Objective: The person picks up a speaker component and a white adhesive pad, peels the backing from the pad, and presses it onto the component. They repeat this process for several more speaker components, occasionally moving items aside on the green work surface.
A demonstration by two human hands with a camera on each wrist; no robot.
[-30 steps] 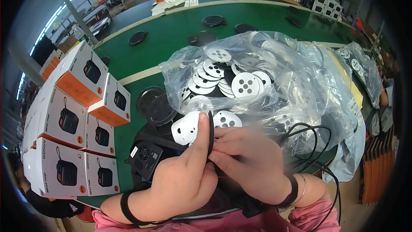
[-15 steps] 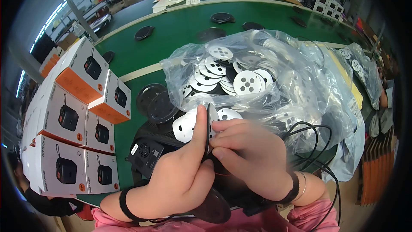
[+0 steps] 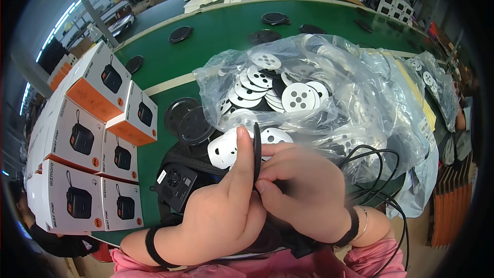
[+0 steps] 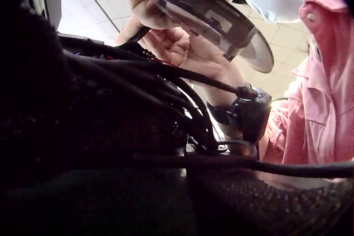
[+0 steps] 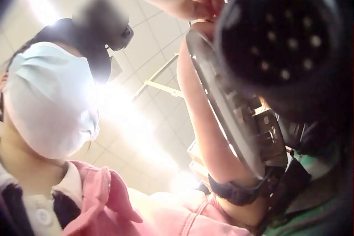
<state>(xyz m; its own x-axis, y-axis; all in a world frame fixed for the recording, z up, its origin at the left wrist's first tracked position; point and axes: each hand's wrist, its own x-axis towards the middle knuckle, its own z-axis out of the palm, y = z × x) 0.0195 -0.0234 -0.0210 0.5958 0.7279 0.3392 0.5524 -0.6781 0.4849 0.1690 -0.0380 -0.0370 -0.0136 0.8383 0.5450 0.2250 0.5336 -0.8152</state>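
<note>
Upright between both hands stands a thin black disc (image 3: pixel 257 152), seen edge-on in the head view. My left hand (image 3: pixel 218 216) holds it from the left, index finger stretched up along its face. My right hand (image 3: pixel 306 190) pinches at its right side with thumb and bent fingers. In the left wrist view the disc (image 4: pixel 249 37) shows a dark rim and a paler face. A white disc with holes (image 3: pixel 221 152) lies just behind my left index finger, another (image 3: pixel 277 136) behind my right fingers. Below the hands are dark items, partly hidden.
A clear plastic bag (image 3: pixel 360 98) of white hole-punched discs (image 3: pixel 298 97) lies ahead. Boxes (image 3: pixel 77 195) are stacked left, beside a black device (image 3: pixel 176 183) and dark round discs (image 3: pixel 196 125). Black cables (image 3: pixel 375 170) loop at right. More black discs (image 3: pixel 181 34) sit on the green belt (image 3: pixel 221 31).
The held disc has turned: its pale right face showed half a second ago, now only its dark edge. Black discs on the green belt have shifted right.
</note>
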